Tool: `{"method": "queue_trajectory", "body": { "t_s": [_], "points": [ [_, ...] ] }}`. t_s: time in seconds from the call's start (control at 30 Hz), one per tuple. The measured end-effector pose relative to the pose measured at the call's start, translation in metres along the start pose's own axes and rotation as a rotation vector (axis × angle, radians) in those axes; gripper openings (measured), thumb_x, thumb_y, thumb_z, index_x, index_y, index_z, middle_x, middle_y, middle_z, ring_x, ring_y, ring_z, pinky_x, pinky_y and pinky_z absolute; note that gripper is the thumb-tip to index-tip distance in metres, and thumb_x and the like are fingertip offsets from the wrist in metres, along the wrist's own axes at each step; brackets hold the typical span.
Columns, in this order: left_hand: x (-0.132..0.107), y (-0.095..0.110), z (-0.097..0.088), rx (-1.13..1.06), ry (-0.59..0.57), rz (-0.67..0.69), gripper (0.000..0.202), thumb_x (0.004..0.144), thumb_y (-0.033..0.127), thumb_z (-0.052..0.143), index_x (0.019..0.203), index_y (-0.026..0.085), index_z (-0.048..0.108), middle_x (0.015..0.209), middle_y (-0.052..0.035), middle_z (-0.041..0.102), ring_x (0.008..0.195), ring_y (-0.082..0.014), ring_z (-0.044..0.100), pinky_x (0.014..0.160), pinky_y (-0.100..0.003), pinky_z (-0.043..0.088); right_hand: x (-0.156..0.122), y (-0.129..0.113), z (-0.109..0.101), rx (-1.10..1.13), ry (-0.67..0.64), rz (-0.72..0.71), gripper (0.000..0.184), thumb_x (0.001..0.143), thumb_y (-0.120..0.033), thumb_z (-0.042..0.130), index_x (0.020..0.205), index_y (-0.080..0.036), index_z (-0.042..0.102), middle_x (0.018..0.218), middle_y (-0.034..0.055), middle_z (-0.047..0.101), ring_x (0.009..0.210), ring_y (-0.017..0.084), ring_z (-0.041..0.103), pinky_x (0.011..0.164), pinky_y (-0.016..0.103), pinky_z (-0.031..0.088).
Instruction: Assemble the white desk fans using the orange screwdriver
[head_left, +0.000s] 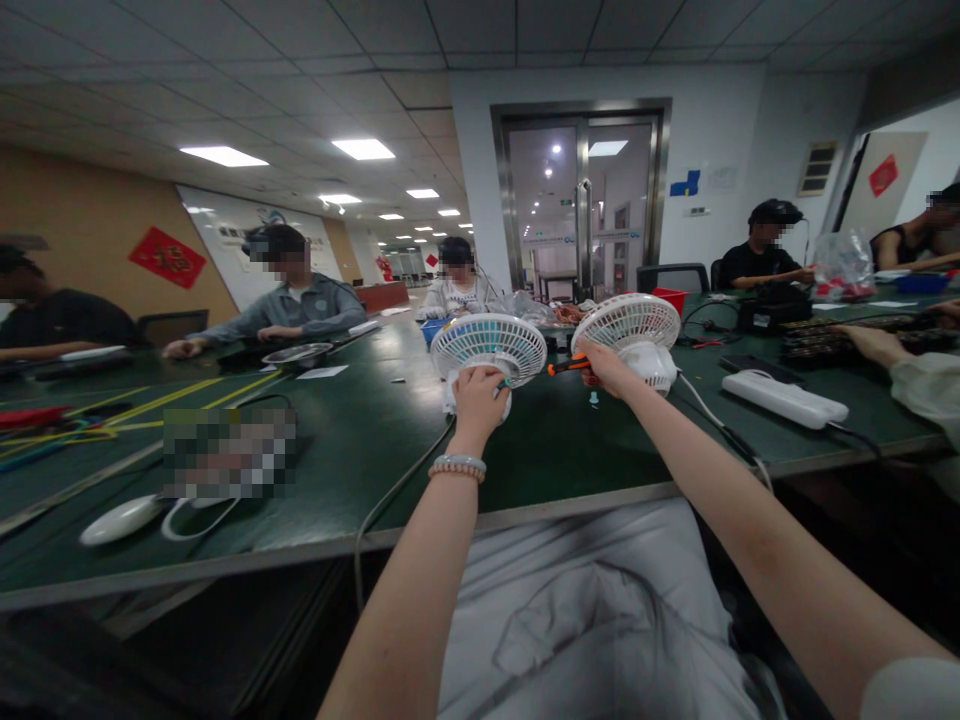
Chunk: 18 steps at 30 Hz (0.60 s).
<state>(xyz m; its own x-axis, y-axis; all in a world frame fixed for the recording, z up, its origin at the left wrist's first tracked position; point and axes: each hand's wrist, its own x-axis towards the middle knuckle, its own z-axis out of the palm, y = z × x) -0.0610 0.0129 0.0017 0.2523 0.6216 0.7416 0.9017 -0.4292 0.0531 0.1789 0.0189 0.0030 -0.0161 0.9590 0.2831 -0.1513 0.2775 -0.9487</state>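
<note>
Two small white fans with mesh guards stand on the green table. My left hand [480, 398], with a beaded bracelet at the wrist, is closed on the back of the left fan [489, 342]. A small teal piece [505, 384] shows by its fingertips; whether the hand grips it I cannot tell. In my right hand [602, 368] is a screwdriver [568, 366] with an orange and black handle, pointing left. That hand is just in front of the right fan [628, 325]. Below it on the table lies a small pale blue piece [594, 399].
A white power strip [784, 400] and a black phone-like slab [761, 369] lie to the right. Fan cords trail over the table's front edge. At the left are a white oval object [124, 520] and yellow strips [169, 400]. Several people sit around the table.
</note>
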Motion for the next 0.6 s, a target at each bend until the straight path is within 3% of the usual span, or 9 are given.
{"method": "queue_trajectory", "body": {
  "t_s": [0.13,0.3,0.43,0.6],
  "points": [
    [0.0,0.0,0.001,0.004,0.017,0.016,0.02,0.077,0.03,0.053,0.092,0.025,0.066,0.105,-0.0029,0.059,0.104,-0.0246,0.041,0.086,-0.041,0.033,-0.005,-0.002,0.001,-0.059,-0.066,-0.032,0.031,0.07,-0.046,0.061,0.069,-0.021,0.044,0.042,-0.0098,0.033,0.033,0.005,0.029,0.034,0.018,0.023],
    [0.0,0.0,0.002,0.015,0.02,0.012,0.021,0.076,0.03,0.053,0.092,0.025,0.066,0.105,-0.0035,0.059,0.105,-0.0251,0.041,0.086,-0.041,0.033,-0.013,-0.01,0.003,0.036,-0.177,-0.049,0.017,0.065,-0.024,0.058,0.072,-0.021,0.043,0.046,-0.0107,0.035,0.035,0.004,0.029,0.038,0.018,0.026],
    [0.0,-0.001,0.002,0.014,0.021,0.015,0.021,0.077,0.03,0.052,0.093,0.025,0.066,0.105,-0.0038,0.059,0.105,-0.0253,0.041,0.087,-0.041,0.032,-0.015,-0.011,0.004,0.061,-0.19,-0.081,0.019,0.065,-0.023,0.059,0.073,-0.021,0.042,0.045,-0.0111,0.035,0.036,0.004,0.029,0.039,0.018,0.027],
    [0.0,-0.002,0.003,0.013,0.028,0.027,0.021,0.076,0.03,0.054,0.093,0.024,0.066,0.105,-0.0032,0.059,0.105,-0.0255,0.041,0.086,-0.041,0.032,-0.01,-0.007,0.005,0.004,-0.122,-0.124,0.025,0.07,-0.035,0.06,0.074,-0.022,0.039,0.041,-0.0115,0.034,0.035,0.005,0.031,0.037,0.017,0.026]
  ]
}}
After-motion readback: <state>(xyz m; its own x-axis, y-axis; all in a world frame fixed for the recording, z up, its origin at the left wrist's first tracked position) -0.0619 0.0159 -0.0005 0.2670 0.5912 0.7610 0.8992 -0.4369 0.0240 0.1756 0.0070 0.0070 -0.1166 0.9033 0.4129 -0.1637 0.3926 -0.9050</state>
